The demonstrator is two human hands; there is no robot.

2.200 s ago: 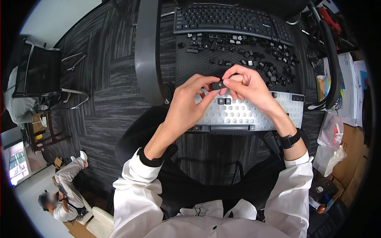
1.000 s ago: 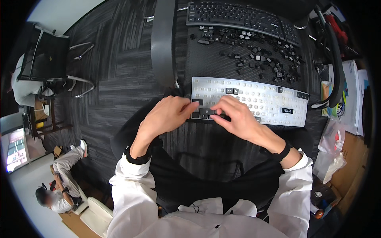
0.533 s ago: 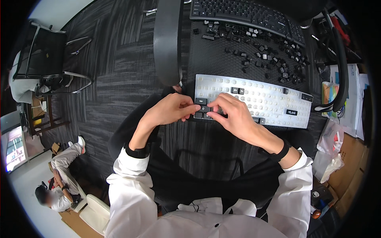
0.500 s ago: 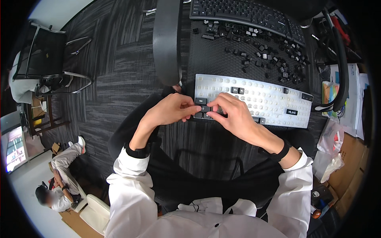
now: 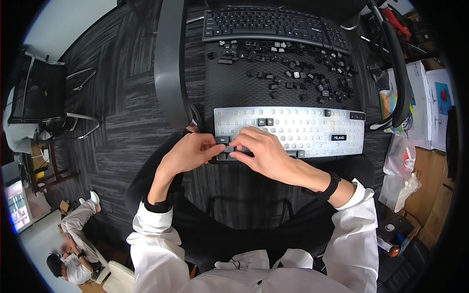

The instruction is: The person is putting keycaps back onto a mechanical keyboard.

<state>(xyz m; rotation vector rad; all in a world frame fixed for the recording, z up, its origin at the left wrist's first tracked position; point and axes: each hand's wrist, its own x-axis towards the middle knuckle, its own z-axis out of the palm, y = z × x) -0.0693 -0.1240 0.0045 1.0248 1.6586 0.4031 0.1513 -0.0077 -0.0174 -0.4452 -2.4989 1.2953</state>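
Note:
A pale keyboard base [image 5: 293, 132] with exposed switches lies across my lap, with a few black keycaps fitted on it. At its lower left corner, my left hand [image 5: 188, 152] and my right hand [image 5: 266, 151] meet over a wide black keycap [image 5: 228, 149]. The left thumb and fingers press at its left end. My right index finger and thumb grip it from the right, partly hiding it. Another black keycap [image 5: 223, 139] sits just above, and smaller ones are partly covered below.
Many loose keycaps [image 5: 293, 75] are scattered over a black textured surface [image 5: 227, 83] beyond the base. Behind them is a full black keyboard [image 5: 273, 27]. Chair armrests [image 5: 168, 63] flank this area. A seated person [image 5: 78, 259] is at the far lower left; plastic bags [image 5: 400, 166] hang at right.
The view has shifted, so the base, keycaps and hands appear further left and the base lower. Both hands stay on the same keycap at the base's left corner.

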